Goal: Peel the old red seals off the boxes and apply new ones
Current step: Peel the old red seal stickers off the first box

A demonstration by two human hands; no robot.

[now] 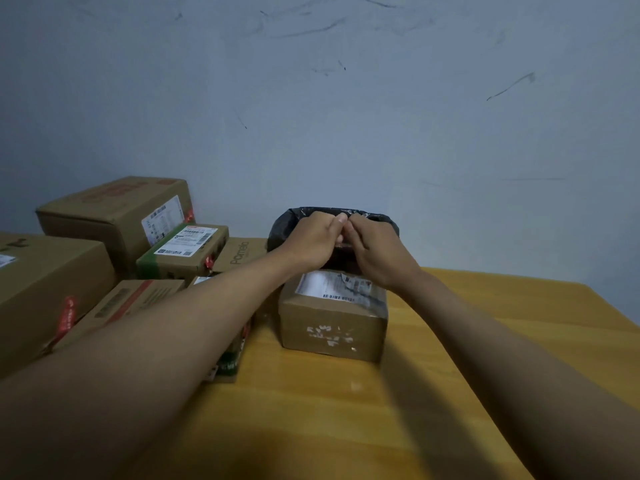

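Observation:
A small cardboard box (332,327) with a white shipping label stands on the wooden table (346,417); white sticker residue marks its front face. My left hand (311,242) and my right hand (375,252) meet just above and behind it, over a bin lined with a black bag (285,225). Both hands have curled fingers, and their fingertips pinch together at one spot. A small reddish bit shows between them; it is too small to identify surely. Red seals (67,317) remain on the boxes at the left.
Several cardboard boxes (114,216) are stacked at the left of the table, some bearing red seals (209,262) on their edges. A pale wall stands close behind. Bare tabletop shows in front of and to the right of the small box.

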